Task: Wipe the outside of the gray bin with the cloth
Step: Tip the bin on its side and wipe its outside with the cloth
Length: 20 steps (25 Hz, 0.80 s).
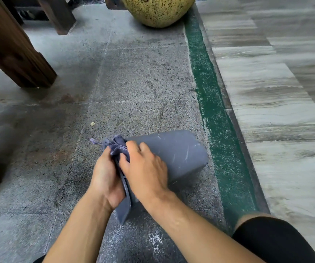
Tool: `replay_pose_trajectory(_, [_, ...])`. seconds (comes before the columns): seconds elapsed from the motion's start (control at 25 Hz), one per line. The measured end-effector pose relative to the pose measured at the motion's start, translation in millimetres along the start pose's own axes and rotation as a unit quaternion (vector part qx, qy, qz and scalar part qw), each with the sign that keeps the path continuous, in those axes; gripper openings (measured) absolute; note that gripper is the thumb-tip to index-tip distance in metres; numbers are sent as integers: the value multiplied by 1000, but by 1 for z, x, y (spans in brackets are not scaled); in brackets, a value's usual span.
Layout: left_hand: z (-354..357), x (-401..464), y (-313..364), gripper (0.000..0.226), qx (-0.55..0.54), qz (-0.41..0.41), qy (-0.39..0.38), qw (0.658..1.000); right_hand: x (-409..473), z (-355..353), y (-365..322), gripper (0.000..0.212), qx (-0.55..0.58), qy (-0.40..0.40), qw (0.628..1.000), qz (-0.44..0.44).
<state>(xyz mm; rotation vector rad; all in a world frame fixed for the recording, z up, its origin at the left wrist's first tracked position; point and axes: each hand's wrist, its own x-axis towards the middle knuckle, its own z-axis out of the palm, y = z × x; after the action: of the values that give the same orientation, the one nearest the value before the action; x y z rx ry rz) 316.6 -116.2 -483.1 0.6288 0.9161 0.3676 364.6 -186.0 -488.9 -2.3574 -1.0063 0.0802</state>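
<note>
The gray bin [179, 150] lies on its side on the stone floor, its base pointing to the far right and its rim toward me. White scratches mark its upper side. A bluish-gray cloth [117, 146] is bunched at the rim's top edge. My left hand [105, 179] grips the rim from the left, with the cloth partly under its fingers. My right hand [145, 169] presses on the cloth and the bin's side from the right, thumb near the rim. The bin's opening is hidden behind my hands.
A dark wooden furniture leg [19, 59] stands at the left and another [58, 16] at the back. A large yellow speckled pot [158, 10] sits ahead. A green strip [211, 103] and a raised pale tiled step [278, 92] run along the right. My knee [274, 242] is at bottom right.
</note>
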Motion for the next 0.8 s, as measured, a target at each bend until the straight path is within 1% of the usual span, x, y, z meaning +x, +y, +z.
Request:
replay_pose_trajectory(0.12, [-2, 6, -8, 40, 33, -43, 17, 998, -4, 16, 17, 22, -48, 32, 998, 2])
replay_pose_trajectory(0.24, [3, 10, -9, 44, 64, -51, 29, 996, -3, 16, 28, 22, -43, 39, 998, 8])
replay_pose_trajectory(0.4, [9, 9, -8, 48, 92, -22, 46, 995, 4, 9, 34, 22, -31, 41, 999, 14])
replay_pose_trajectory(0.48, [10, 7, -8, 48, 117, -20, 66, 991, 9, 2, 45, 26, -21, 15, 999, 37])
replay_pose_trajectory(0.6, [6, 5, -10, 40, 171, -27, 109, 979, 14, -7, 58, 32, -3, -29, 998, 57])
replay_pose_trajectory(0.72, [4, 4, -10, 30, 178, -28, 125, 976, 17, -9, 61, 31, -15, -41, 998, 55])
replay_pose_trajectory(0.8, [3, 2, -7, 26, 165, -32, 119, 979, 19, -9, 64, 30, -21, -53, 997, 54])
